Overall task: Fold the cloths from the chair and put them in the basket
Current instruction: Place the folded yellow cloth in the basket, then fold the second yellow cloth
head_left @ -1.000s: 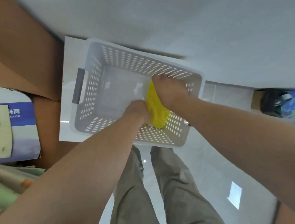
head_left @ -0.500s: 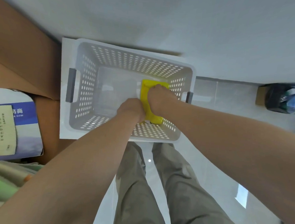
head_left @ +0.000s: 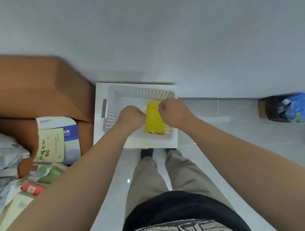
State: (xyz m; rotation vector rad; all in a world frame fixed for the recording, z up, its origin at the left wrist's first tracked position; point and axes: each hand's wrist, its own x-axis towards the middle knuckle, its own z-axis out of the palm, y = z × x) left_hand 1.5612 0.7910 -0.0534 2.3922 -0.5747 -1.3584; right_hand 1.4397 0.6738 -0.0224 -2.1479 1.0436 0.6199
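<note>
Head view, only one there was. Yellow cloth [head_left: 154, 119] was folded to a flat rectangle and lay inside the basket [head_left: 112, 96], on its floor, toward the right side, long edge running front to back. A small white tag showed at its near edge.

Left hand [head_left: 131, 117]: back up, fingers curled under, knuckles just beside the cloth's left edge. Right hand [head_left: 172, 112]: also curled, over the cloth's far right corner. Fingertips were hidden on both, so I couldn't tell whether either pinched the cloth or held nothing.

Basket was pale perforated plastic with a grey handle [head_left: 104, 108] on its left wall. It sat on a white board [head_left: 98, 130] against the wall, on the tiled floor [head_left: 217, 135].

Left of the board: brown cardboard box [head_left: 35, 89], with a blue-and-white printed bag [head_left: 59, 139] leaning on it. Far right, well apart: a black bag [head_left: 274, 110] with blue packaging in it. The person's khaki trousers [head_left: 150, 176] stood just at the board's near edge.
</note>
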